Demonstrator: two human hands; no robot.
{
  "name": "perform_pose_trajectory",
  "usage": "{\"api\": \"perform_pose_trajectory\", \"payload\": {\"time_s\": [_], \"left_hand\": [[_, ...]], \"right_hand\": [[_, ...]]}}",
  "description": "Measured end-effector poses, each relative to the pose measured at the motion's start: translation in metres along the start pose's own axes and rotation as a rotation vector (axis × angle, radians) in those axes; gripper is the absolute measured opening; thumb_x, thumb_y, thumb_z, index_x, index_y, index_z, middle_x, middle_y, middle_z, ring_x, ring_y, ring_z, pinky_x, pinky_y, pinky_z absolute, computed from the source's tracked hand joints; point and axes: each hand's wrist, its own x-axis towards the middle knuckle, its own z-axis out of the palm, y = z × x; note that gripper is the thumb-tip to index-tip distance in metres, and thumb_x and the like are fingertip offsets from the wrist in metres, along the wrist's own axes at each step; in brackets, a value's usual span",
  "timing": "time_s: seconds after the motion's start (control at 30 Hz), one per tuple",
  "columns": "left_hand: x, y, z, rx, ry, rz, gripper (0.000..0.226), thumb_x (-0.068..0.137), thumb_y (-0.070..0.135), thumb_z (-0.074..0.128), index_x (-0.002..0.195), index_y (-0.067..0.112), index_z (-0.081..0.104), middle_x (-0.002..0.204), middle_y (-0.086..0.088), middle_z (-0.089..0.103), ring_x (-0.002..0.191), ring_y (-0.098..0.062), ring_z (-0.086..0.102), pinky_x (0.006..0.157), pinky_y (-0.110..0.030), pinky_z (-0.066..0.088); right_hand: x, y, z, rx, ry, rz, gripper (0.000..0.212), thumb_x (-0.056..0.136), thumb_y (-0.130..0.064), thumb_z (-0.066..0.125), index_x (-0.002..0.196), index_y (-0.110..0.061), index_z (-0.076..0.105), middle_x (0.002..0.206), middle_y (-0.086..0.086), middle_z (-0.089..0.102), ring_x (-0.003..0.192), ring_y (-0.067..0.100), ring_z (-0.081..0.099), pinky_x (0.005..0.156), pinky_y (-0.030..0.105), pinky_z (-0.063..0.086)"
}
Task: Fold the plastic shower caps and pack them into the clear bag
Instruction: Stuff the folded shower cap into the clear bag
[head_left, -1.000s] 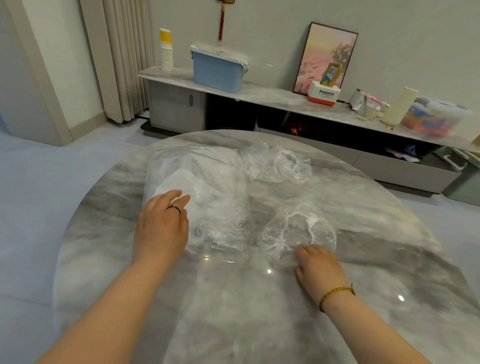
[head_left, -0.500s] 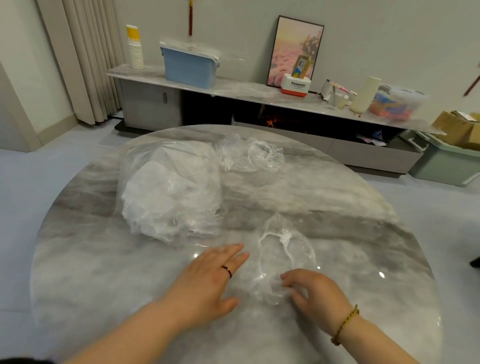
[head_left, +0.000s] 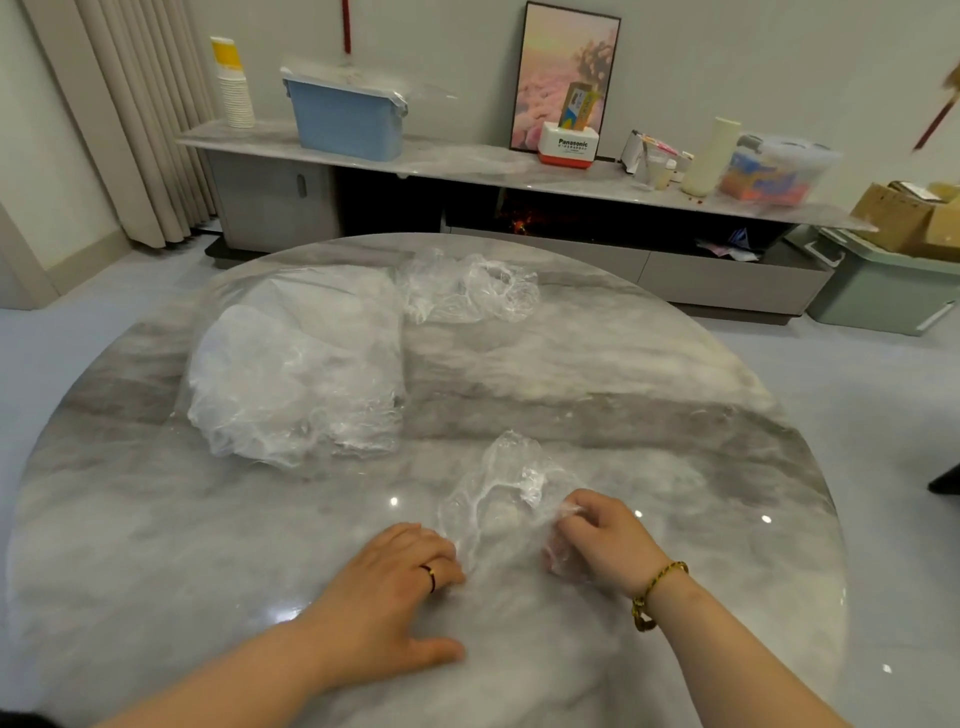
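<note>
— What has changed from half a second ago?

— The left hand (head_left: 395, 582) lay flat with straight fingers beside the shower cap (head_left: 498, 493). Now its fingers are bent, with the tips at the cap's left edge. The cap itself is bunched up higher than it was.

— And the hands' pose?

— Both forearms reach in from the near side of the desk (head_left: 623, 389). The left hand is knuckles-up, its thumb splayed on the marble. The right hand (head_left: 605, 545) sits at the cap's right edge.

— The fingers?

— The right hand's are curled and pinch the film, some of it draped over them. Whether the left hand's grip the film or only press it down, one cannot tell.

— Where is the rest?

— The clear bag (head_left: 296, 374), stuffed with caps, lies further back on the left. The loose caps (head_left: 467, 286) lie just beyond it.
</note>
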Motion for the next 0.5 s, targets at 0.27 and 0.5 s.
{"api": "perform_pose_trajectory", "payload": {"time_s": [0.27,0.5], "left_hand": [[0.017,0.002,-0.005,-0.742,0.012,-0.716,0.029,0.091,0.014,0.055,0.065,0.025,0.055,0.040,0.010,0.045,0.042,-0.003,0.040,0.050,-0.014,0.035],[0.025,0.008,-0.025,-0.315,-0.005,-0.842,0.004,0.093,0.031,0.049,0.091,0.031,0.046,0.057,0.009,0.051,0.055,-0.007,0.048,0.055,-0.021,0.035]], "right_hand": [[0.003,0.001,-0.006,-0.089,0.102,0.059,0.027,0.092,-0.010,0.047,0.065,-0.008,0.046,0.047,0.002,0.045,0.037,0.009,0.044,0.040,0.015,0.038],[0.001,0.008,0.008,-0.403,0.105,0.141,0.022,0.093,-0.021,0.043,0.071,-0.015,0.044,0.058,-0.001,0.052,0.045,0.014,0.048,0.050,0.024,0.045]]}}
